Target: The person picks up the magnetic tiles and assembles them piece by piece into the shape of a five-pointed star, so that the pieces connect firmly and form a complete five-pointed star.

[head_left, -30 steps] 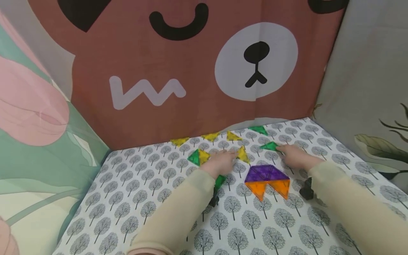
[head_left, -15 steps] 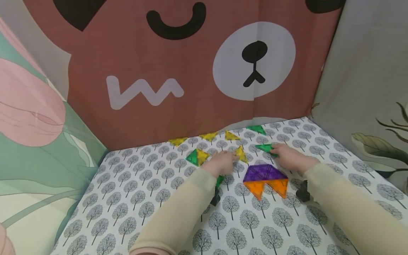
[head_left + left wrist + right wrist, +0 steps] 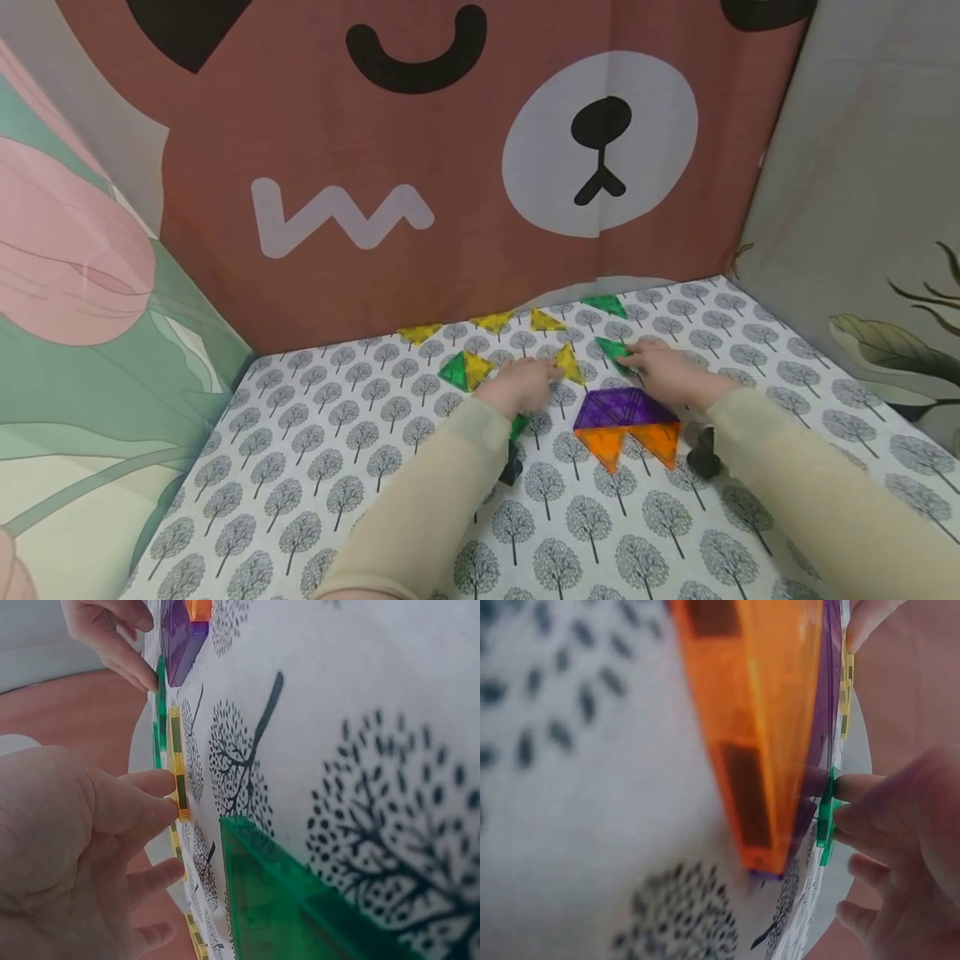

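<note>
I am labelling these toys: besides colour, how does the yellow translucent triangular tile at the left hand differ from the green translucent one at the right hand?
The yellow translucent triangular tile lies farther left than the green translucent triangular tile. The left hand touches the yellow tile, while the right hand touches the green tile. Both are see-through triangles.

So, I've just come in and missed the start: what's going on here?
A person is at work on a tree-print cloth: the left hand touches a yellow tile, the right hand a green tile to its right. Nearer the person, two orange tiles sit against the near edge of the purple tiles. Other yellow and green tiles lie about, several by the far edge.
</note>
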A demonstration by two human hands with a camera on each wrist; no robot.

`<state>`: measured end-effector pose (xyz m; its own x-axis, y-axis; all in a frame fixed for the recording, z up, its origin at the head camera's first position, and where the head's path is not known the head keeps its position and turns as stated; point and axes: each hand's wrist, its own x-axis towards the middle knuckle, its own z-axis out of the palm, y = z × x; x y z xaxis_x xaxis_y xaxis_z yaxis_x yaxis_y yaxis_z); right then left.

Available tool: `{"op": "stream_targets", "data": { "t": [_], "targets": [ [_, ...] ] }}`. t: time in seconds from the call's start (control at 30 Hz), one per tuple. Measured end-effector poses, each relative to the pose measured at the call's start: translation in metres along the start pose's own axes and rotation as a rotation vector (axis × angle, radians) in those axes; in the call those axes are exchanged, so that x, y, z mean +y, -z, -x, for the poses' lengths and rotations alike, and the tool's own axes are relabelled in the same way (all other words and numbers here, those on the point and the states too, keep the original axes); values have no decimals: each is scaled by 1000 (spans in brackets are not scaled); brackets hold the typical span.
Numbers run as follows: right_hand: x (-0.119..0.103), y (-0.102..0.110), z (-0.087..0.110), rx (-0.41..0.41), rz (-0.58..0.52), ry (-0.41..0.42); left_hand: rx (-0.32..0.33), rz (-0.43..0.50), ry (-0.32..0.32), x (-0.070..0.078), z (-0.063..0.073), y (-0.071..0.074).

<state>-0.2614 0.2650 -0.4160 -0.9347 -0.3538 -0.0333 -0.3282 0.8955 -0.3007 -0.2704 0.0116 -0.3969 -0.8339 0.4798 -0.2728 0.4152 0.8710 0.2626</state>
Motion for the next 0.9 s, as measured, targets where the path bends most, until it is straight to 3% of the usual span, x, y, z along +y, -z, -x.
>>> {"op": "stream_targets", "data": {
  "t": [0.13,0.33,0.9],
  "targets": [
    [-3,0,0,-32,-21,2,8,-1,3,1,-1,-1],
    [-10,-1,0,3,-1,52,17,9,-5,0,-1,-1],
    [-30,-6,-6,-7,12,78,31,38,-1,-1,-5,-5]
  ]
}}
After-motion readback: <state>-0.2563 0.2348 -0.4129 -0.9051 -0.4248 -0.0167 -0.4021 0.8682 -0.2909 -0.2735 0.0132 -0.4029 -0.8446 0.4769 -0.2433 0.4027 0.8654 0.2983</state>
